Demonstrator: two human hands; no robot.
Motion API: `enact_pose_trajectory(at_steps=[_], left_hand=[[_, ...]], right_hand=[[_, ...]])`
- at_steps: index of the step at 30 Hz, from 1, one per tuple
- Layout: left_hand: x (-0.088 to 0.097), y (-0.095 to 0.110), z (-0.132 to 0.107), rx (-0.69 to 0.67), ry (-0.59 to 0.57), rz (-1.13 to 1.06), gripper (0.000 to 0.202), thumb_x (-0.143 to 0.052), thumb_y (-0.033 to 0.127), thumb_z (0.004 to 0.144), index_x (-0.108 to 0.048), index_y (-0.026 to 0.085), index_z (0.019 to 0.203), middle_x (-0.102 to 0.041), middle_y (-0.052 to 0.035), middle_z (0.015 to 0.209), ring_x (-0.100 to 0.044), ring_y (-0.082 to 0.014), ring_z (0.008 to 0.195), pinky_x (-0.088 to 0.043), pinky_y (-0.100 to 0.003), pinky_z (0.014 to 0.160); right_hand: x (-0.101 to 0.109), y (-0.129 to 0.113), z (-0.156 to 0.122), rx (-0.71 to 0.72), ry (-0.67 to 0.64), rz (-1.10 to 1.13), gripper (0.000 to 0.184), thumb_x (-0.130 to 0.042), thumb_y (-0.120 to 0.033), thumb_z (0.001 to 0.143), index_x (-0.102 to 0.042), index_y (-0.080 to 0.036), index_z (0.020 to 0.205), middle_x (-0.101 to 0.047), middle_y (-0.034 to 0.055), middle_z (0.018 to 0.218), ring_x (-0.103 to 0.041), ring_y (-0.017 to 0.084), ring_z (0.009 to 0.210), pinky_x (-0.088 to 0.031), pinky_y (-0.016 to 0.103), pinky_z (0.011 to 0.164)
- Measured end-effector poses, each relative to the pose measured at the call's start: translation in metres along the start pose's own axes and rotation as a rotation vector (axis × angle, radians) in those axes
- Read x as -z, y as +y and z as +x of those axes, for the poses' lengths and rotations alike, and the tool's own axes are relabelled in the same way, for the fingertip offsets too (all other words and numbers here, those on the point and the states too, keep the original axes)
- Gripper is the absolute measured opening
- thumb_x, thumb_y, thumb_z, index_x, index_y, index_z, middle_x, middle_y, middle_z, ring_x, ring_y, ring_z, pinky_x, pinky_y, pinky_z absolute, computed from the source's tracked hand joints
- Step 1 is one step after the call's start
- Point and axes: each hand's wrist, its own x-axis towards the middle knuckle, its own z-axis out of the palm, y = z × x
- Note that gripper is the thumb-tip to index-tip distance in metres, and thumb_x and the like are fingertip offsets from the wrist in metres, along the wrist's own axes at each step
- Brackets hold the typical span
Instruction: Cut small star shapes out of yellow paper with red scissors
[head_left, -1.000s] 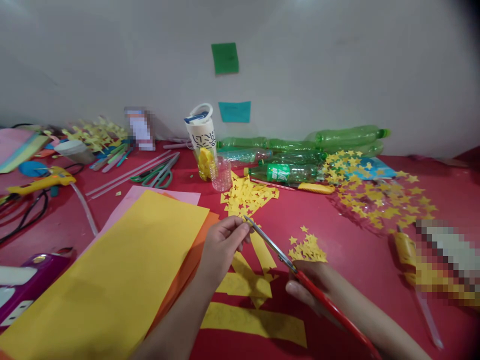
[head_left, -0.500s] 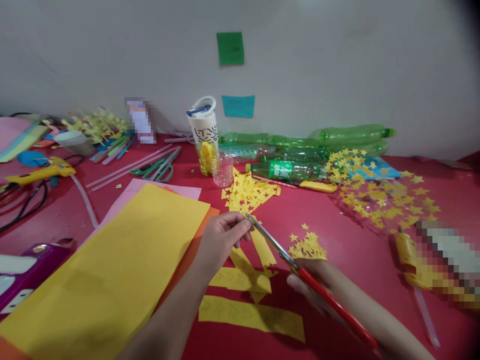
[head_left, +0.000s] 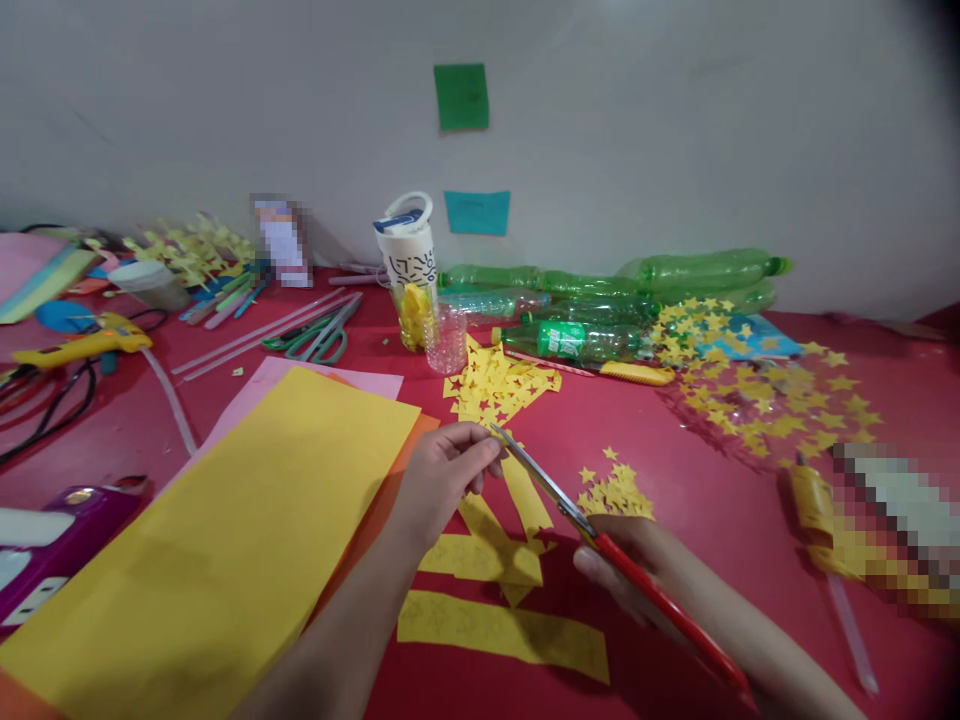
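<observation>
In the head view, the left forearm rises from the bottom edge, left of centre, and the left hand (head_left: 454,468) sits at mid-frame, its back toward the camera and its fingers curled. Thumb and forefinger press together, pinching a small piece of yellow paper (head_left: 498,433), mostly hidden, at the tips of the red-handled scissors (head_left: 637,580).

The right forearm slants in from the lower right. The right hand (head_left: 646,543) is closed around the scissor handles, thumb on the near side; the handles partly hide its grip. The blades point toward the upper left, looking almost closed.

A heap of cut yellow paper stars (head_left: 616,490) lies just beyond the right hand. Star-punched yellow scraps (head_left: 499,385) lie beyond the left. At lower centre, a yellow strip with drawn stars (head_left: 502,635) lies on the red tabletop (head_left: 450,690); a yellow paper sheet (head_left: 240,510) covers much of the lower left.
</observation>
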Motion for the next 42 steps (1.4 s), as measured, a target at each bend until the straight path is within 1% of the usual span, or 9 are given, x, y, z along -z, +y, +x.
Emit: enact_pose_trajectory(at_steps=[5,13,17,20,25,30,35,38,42], left_hand=[[0.0,0.0,0.0,-0.008,0.013,-0.005,0.014,-0.06,0.022,0.078,-0.064,0.017,0.065,-0.061,0.0025,0.053,-0.044,-0.0042,0.043,-0.031,-0.016,0.042],[0.0,-0.001,-0.001,0.001,0.02,-0.019,0.014,-0.062,0.022,0.077,-0.064,0.017,0.064,-0.06,0.0024,0.052,-0.044,-0.0042,0.042,-0.031,-0.016,0.042],[0.001,0.0,0.0,-0.004,0.021,-0.038,0.015,-0.062,0.023,0.077,-0.063,0.016,0.064,-0.06,0.0019,0.052,-0.043,-0.0042,0.042,-0.03,-0.016,0.042],[0.002,0.002,0.001,-0.009,0.032,-0.037,0.016,-0.062,0.023,0.076,-0.062,0.015,0.063,-0.059,0.0018,0.052,-0.042,-0.0041,0.042,-0.029,-0.016,0.042],[0.004,0.006,0.001,-0.019,0.05,-0.047,0.015,-0.062,0.023,0.076,-0.064,0.014,0.064,-0.059,0.0018,0.052,-0.042,-0.0038,0.042,-0.028,-0.016,0.042],[0.005,0.006,0.002,-0.015,0.044,-0.051,0.015,-0.061,0.022,0.075,-0.065,0.014,0.064,-0.058,0.0019,0.051,-0.042,-0.0038,0.042,-0.028,-0.016,0.041],[0.003,0.004,0.002,0.001,0.026,-0.039,0.016,-0.062,0.022,0.075,-0.063,0.014,0.061,-0.059,0.0021,0.05,-0.042,-0.0036,0.041,-0.029,-0.016,0.041],[0.002,0.001,0.001,0.024,0.012,-0.041,0.015,-0.061,0.021,0.075,-0.063,0.015,0.062,-0.059,0.0023,0.05,-0.043,-0.0036,0.041,-0.029,-0.016,0.041],[0.001,-0.004,0.002,0.049,-0.002,-0.045,0.016,-0.061,0.022,0.077,-0.064,0.016,0.063,-0.06,0.0022,0.051,-0.044,-0.0036,0.041,-0.03,-0.016,0.041]], right_hand=[[0.003,-0.003,-0.003,0.038,-0.003,-0.051,0.049,-0.05,-0.065,0.082,-0.044,-0.021,0.062,-0.044,-0.0019,0.058,-0.039,0.012,0.052,-0.026,0.024,0.046],[0.001,0.008,-0.004,0.093,-0.062,-0.052,0.048,-0.041,-0.065,0.087,-0.041,-0.02,0.068,-0.041,-0.0031,0.062,-0.034,0.012,0.055,-0.025,0.024,0.049],[-0.001,0.009,-0.002,0.108,-0.08,-0.047,0.048,-0.039,-0.063,0.09,-0.04,-0.02,0.068,-0.044,-0.004,0.06,-0.036,0.01,0.053,-0.026,0.022,0.048],[-0.003,0.002,0.0,0.068,-0.073,-0.07,0.051,-0.038,-0.065,0.089,-0.04,-0.02,0.065,-0.044,-0.0045,0.055,-0.038,0.009,0.047,-0.025,0.021,0.044],[-0.006,-0.009,0.006,-0.028,-0.012,0.0,0.057,-0.038,-0.075,0.081,-0.041,-0.021,0.064,-0.035,-0.0091,0.042,-0.034,0.007,0.036,-0.024,0.019,0.037],[-0.007,-0.013,0.008,-0.05,-0.048,0.037,0.049,-0.044,-0.068,0.083,-0.041,-0.022,0.066,-0.03,-0.0124,0.037,-0.024,0.005,0.029,-0.019,0.019,0.032],[-0.006,-0.005,0.005,-0.068,-0.031,0.056,0.052,-0.042,-0.072,0.082,-0.042,-0.021,0.068,-0.035,-0.0108,0.04,-0.029,0.006,0.033,-0.022,0.018,0.035],[-0.003,0.002,0.003,-0.038,-0.03,0.029,0.056,-0.041,-0.075,0.08,-0.041,-0.021,0.065,-0.036,-0.0092,0.042,-0.032,0.006,0.036,-0.022,0.019,0.036],[0.0,0.007,0.001,-0.023,-0.03,-0.017,0.054,-0.04,-0.071,0.084,-0.04,-0.021,0.064,-0.041,-0.0063,0.045,-0.035,0.006,0.039,-0.023,0.02,0.038]])
